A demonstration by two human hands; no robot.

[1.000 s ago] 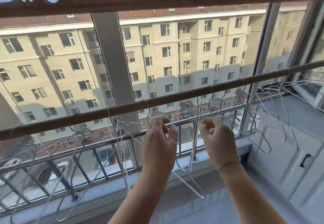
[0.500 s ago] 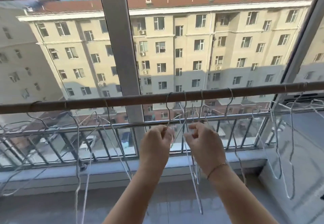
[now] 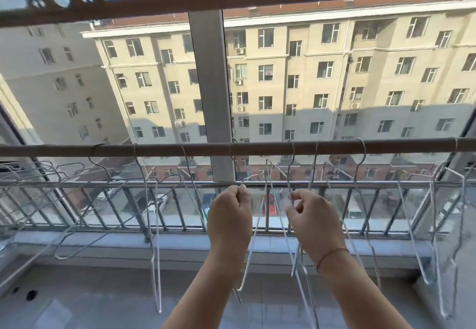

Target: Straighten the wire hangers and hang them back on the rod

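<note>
Both hands are up just below the rod point(image 3: 154, 149), and they've drawn apart since half a second ago, when they were nearly knuckle to knuckle. The left hand point(image 3: 229, 215) has its fingers curled in, pinching the neck of one wire hanger point(image 3: 251, 247) whose hook sits over the rod beside the grey window post point(image 3: 208, 83). The right hand point(image 3: 314, 217) (thin bracelet point(image 3: 332, 252) on the wrist) pinches the neck of a second hanger point(image 3: 293, 156), hooked on the rod further right. Those two hooks sat close together before; now there's a clear gap between them. More hangers point(image 3: 360, 163) dangle from the rod on either side, those toward its left end skewed and tangled against the railing point(image 3: 77, 184) below the rod.
</note>
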